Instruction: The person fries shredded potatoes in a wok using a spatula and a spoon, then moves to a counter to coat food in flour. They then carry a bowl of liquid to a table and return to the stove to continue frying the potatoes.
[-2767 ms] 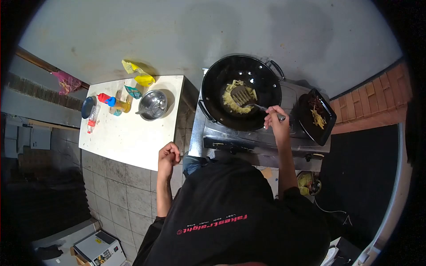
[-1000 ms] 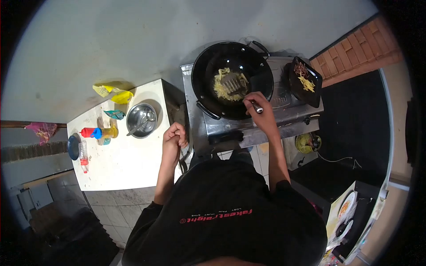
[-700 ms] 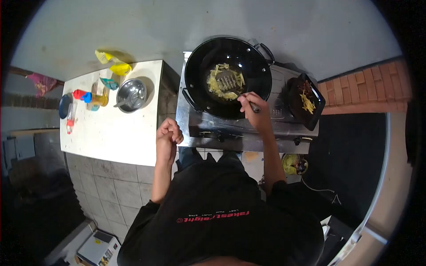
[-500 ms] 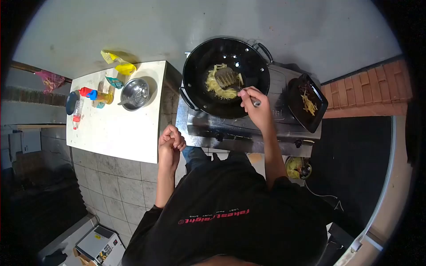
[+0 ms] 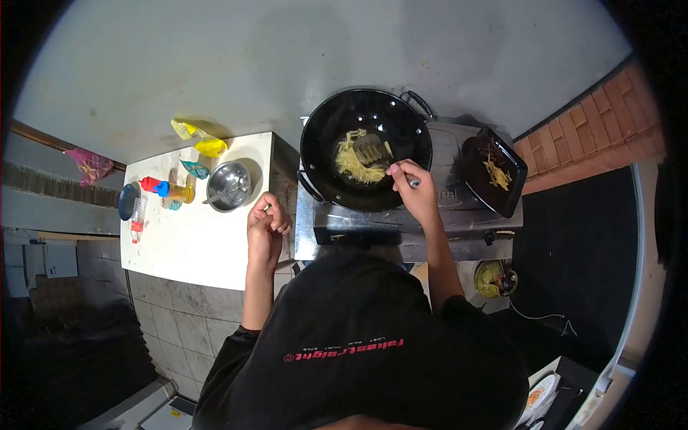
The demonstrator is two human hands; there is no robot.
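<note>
My right hand (image 5: 416,188) is closed around the handle of a slotted spatula (image 5: 370,150). The spatula's metal head rests against pale yellow shreds (image 5: 350,166), which look like shredded potato, near the middle of a black wok (image 5: 326,129). The wok sits on a steel gas stove (image 5: 448,136), its two loop handles at upper right and lower left. My left hand (image 5: 269,215) is raised by the right edge of the white table, fingers curled in, with nothing visible in it.
On the white table (image 5: 193,251) stand a steel bowl (image 5: 229,175) with a spoon, a squeeze bottle (image 5: 179,191), a clear bottle (image 5: 137,218) and a yellow packet (image 5: 210,147). A black tray (image 5: 507,197) holding yellow strips lies on the stove's right side. A bin (image 5: 494,278) stands below.
The view has tilted, so wok, stove and table sit lower in the picture. My left hand has moved slightly forward relative to the table. My right hand keeps hold of the spatula among the shreds.
</note>
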